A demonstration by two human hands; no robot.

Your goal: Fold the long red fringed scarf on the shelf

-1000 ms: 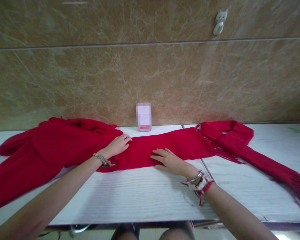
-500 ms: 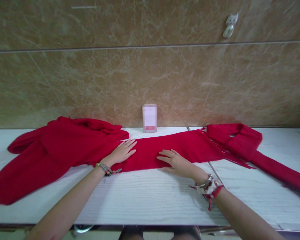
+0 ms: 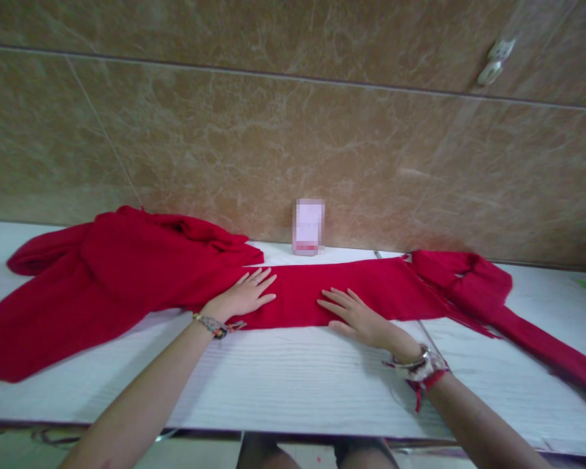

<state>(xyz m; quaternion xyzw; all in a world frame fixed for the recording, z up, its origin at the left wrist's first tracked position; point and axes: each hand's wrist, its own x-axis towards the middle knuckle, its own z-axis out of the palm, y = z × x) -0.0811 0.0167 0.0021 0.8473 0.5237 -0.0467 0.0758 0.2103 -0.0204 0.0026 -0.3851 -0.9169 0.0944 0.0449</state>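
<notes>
A long red scarf (image 3: 381, 290) lies stretched across a white table (image 3: 293, 384), bunched in a wide heap at the left (image 3: 107, 273) and trailing off with fringes at the right. My left hand (image 3: 244, 296) rests flat on the scarf's middle strip, fingers spread and open. My right hand (image 3: 359, 316) lies flat beside it on the same strip, fingers stretched out toward the left. Both wrists wear bracelets. Neither hand grips the cloth.
A small pale card (image 3: 308, 226) stands against the brown marble wall (image 3: 293, 143) just behind the scarf. A white wall hook (image 3: 493, 62) sits high at the right. A seam runs across the table near the right hand. My knees show below the table edge.
My left hand's curled fingers have flattened and spread on the scarf. The right hand stays flat. The view has shifted and tilted slightly.
</notes>
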